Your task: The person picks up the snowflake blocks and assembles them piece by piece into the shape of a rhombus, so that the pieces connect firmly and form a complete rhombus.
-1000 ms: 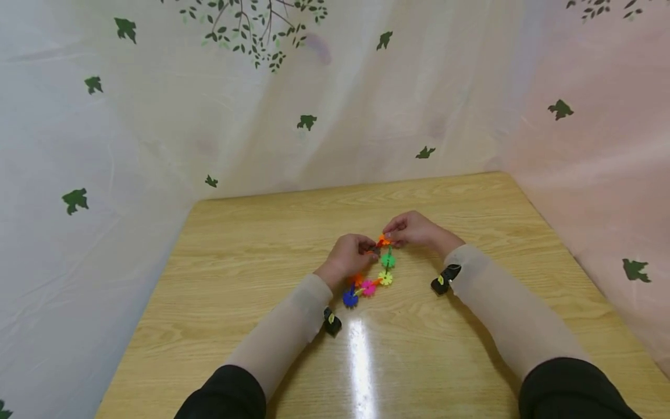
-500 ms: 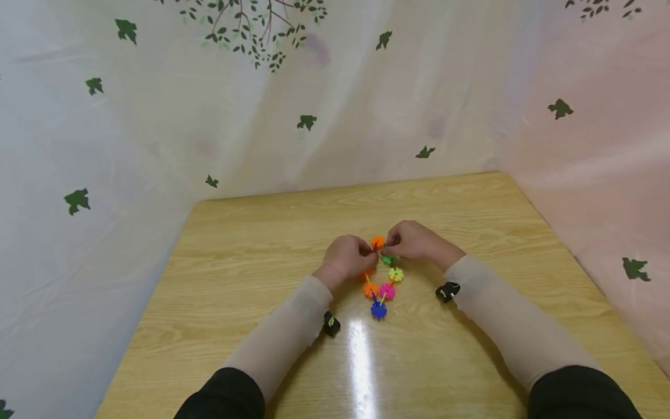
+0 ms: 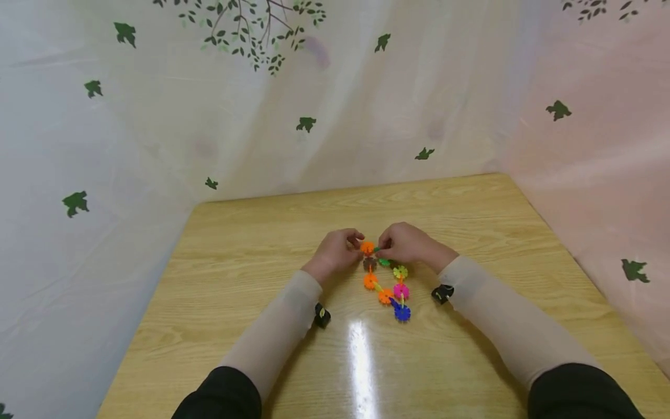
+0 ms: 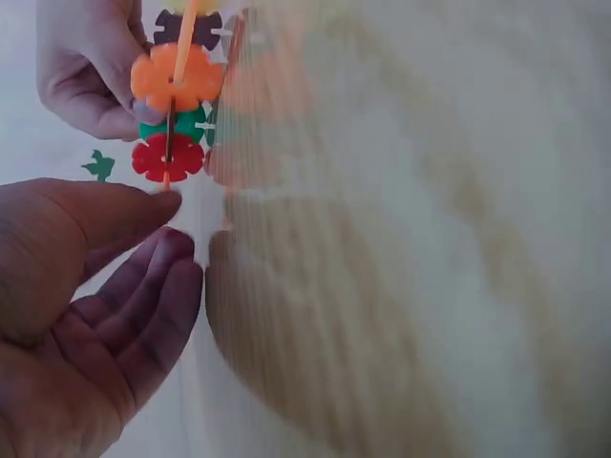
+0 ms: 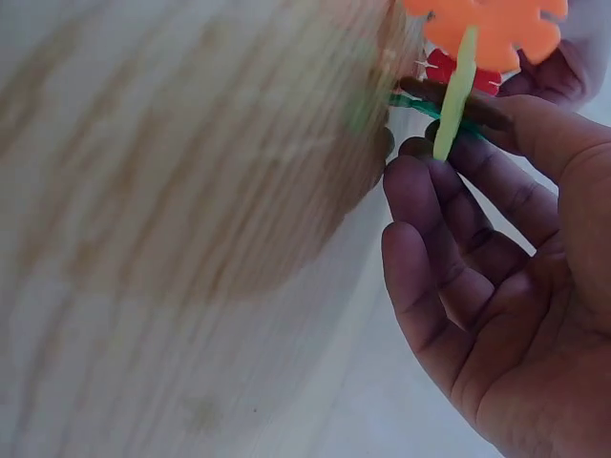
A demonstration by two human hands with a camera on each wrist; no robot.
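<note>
A chain of notched flower-shaped plastic building discs forms a loop between the hands. In the head view it has an orange disc [image 3: 367,248] at the top, a brown disc [image 3: 369,264], two more orange ones, a blue disc [image 3: 402,313], a pink disc [image 3: 401,291] and a yellow disc [image 3: 400,272]. My right hand [image 3: 409,243] pinches the green disc [image 4: 191,124] between thumb and fingers. My left hand [image 3: 335,251] is beside the top orange disc, thumb and fingers apart. A red disc [image 4: 168,156] is just beyond the left thumb tip in the left wrist view.
The discs are over a wooden table [image 3: 251,244] with a glare streak near its front. A pale curtain [image 3: 356,145] printed with leaves hangs behind and at both sides. Each sleeved wrist bears a small black camera [image 3: 442,294].
The lower part of the loop has swung to the right, exposing the brown and orange discs. My left fingers have come away from the chain. My right hand has shifted from the orange disc to the green one.
</note>
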